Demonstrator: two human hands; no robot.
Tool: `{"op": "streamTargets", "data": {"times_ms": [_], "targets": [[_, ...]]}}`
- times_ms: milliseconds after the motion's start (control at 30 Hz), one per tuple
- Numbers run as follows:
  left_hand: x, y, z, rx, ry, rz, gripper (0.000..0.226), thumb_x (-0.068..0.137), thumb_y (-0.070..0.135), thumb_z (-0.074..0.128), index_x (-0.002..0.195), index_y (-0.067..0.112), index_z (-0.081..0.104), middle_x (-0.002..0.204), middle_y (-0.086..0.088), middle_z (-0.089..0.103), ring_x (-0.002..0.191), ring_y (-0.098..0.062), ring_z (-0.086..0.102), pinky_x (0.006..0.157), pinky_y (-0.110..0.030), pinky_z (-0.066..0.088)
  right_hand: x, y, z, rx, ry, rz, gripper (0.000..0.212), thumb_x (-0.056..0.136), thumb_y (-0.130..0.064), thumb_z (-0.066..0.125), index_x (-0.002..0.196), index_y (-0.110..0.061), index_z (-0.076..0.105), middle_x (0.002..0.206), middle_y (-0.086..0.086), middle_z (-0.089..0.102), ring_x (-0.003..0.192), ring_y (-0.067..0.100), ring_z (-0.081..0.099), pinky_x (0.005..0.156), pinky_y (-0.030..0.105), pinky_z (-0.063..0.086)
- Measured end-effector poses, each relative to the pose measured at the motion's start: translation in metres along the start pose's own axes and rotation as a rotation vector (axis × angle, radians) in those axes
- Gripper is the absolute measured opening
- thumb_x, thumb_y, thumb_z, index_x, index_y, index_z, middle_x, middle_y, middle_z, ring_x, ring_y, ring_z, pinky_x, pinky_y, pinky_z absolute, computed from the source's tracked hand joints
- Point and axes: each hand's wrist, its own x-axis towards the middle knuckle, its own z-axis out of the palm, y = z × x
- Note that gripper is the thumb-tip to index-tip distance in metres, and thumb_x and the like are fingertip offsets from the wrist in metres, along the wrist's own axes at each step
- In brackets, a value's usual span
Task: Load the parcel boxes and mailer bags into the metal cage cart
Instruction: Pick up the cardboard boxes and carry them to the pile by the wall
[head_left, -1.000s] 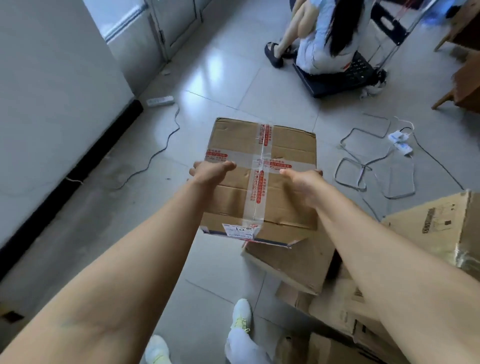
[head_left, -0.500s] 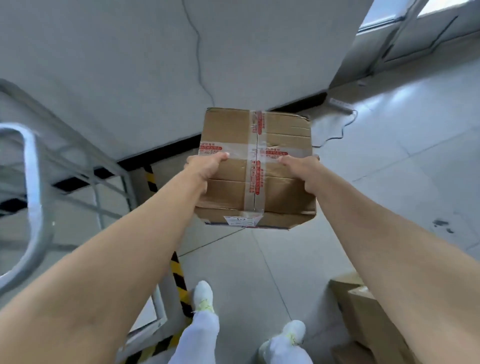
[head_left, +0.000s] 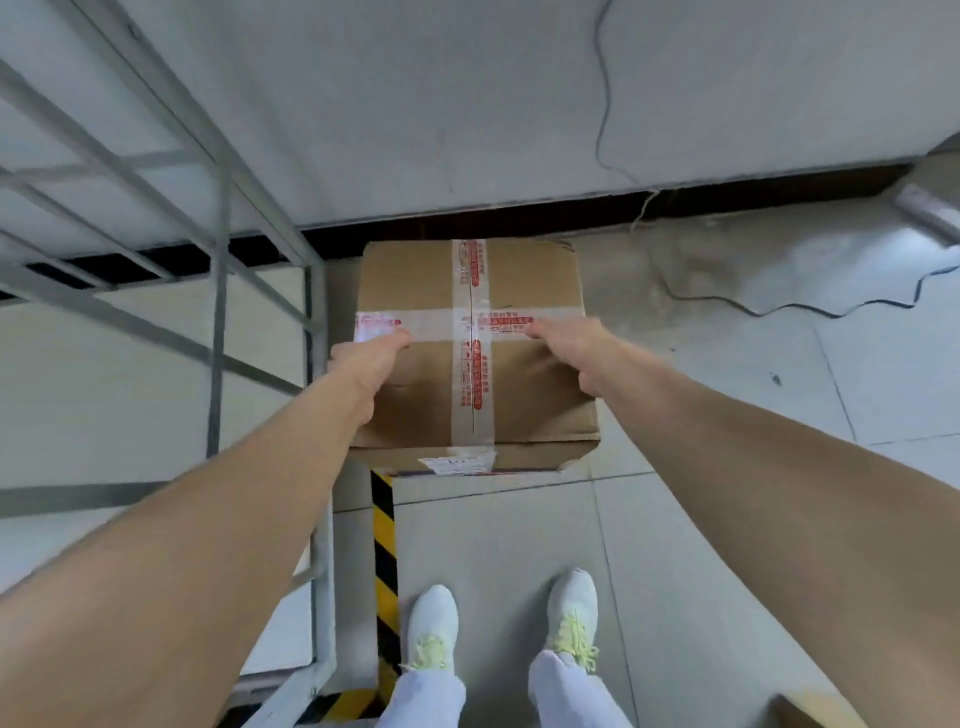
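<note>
The cart (head_left: 219, 312) stands to the person's left, its grey bars running up along the wall (head_left: 467, 104). The box (head_left: 426, 280) is held in the air in front of the person, level, just right of the cart's corner post (head_left: 310, 312) and not yet inside. The left hand (head_left: 371, 353) and right hand (head_left: 571, 340) grip it at opposite sides, thumbs lying on the taped top. The fingers go down over the sides and out of view, so how far they reach under cannot be told.

The step in hand appears to be carrying the box across into the cart. It would go best kept level, lifted over or round the bars rather than through them, and set down flat in a corner so later parcels stack square. The near bottom edge looks torn at the right corner, so support from beneath seems wise.

The wall is close behind the box, leaving little room forward. The floor (head_left: 727, 519) is open to the right. The post is the nearest edge to catch on. A striped tape line (head_left: 384, 545) runs by the left shoe (head_left: 434, 623), and a cable (head_left: 779, 312) lies well off to the right.
</note>
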Motion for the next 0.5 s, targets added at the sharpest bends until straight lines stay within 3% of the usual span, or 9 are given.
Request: {"op": "streamTargets", "data": {"times_ms": [167, 267, 367, 500], "targets": [[0.096, -0.039, 0.028, -0.047, 0.009, 0.0, 0.126, 0.037, 0.062, 0.075, 0.147, 0.021, 0.027, 0.144, -0.006, 0.042, 0.128, -0.028, 0.044, 0.106, -0.047, 0.037, 0.108, 0.025, 0.062, 0.013, -0.006, 0.028, 0.079, 0.077, -0.045, 0.071, 0.139, -0.017, 0.031, 0.129, 0.007, 0.048, 0.116, 0.029, 0.045, 0.095, 0.046, 0.038], [0.146, -0.058, 0.046, -0.092, -0.044, 0.008, 0.136, 0.026, 0.065, 0.081, 0.145, 0.022, 0.032, 0.143, -0.006, 0.045, 0.126, -0.028, 0.047, 0.106, -0.048, 0.037, 0.16, 0.037, 0.084, 0.031, -0.008, 0.051, 0.077, 0.077, -0.045, 0.073, 0.137, -0.018, 0.034, 0.126, 0.008, 0.05, 0.112, 0.029, 0.047, 0.094, 0.046, 0.039], [0.185, -0.071, 0.062, -0.1, -0.061, 0.035, 0.116, 0.046, 0.062, 0.078, 0.145, 0.022, 0.033, 0.144, -0.003, 0.044, 0.127, -0.026, 0.045, 0.11, -0.048, 0.031, 0.2, 0.041, 0.099, 0.048, -0.003, 0.048, 0.075, 0.075, -0.046, 0.072, 0.135, -0.02, 0.035, 0.122, 0.007, 0.051, 0.109, 0.028, 0.049, 0.093, 0.045, 0.04], [0.214, -0.08, 0.078, -0.099, -0.056, 0.058, 0.11, 0.044, 0.06, 0.077, 0.139, 0.023, 0.037, 0.135, -0.002, 0.049, 0.121, -0.025, 0.048, 0.107, -0.051, 0.035, 0.238, 0.042, 0.113, 0.044, 0.006, -0.002, 0.074, 0.076, -0.044, 0.07, 0.136, -0.023, 0.031, 0.127, 0.006, 0.048, 0.112, 0.028, 0.047, 0.101, 0.049, 0.04]]}}
